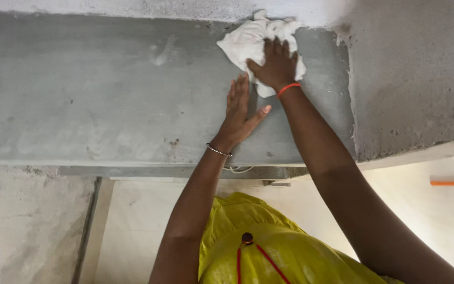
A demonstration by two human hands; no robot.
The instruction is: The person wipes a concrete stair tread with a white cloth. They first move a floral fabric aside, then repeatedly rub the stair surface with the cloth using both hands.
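Near the top centre of the frame, a crumpled white cloth [253, 42] lies on the grey concrete slab [106, 94] — the right hand [277, 66] presses it, fingers spread on top. Just below-left, the left hand [237, 113] rests flat, fingers together, holding nothing.

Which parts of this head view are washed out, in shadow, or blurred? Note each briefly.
Head view: daylight washes out the pale floor at lower right; the left hand casts a soft shadow on the grey slab; the white cloth under the right hand looks bright but keeps its folds; no marked blur.
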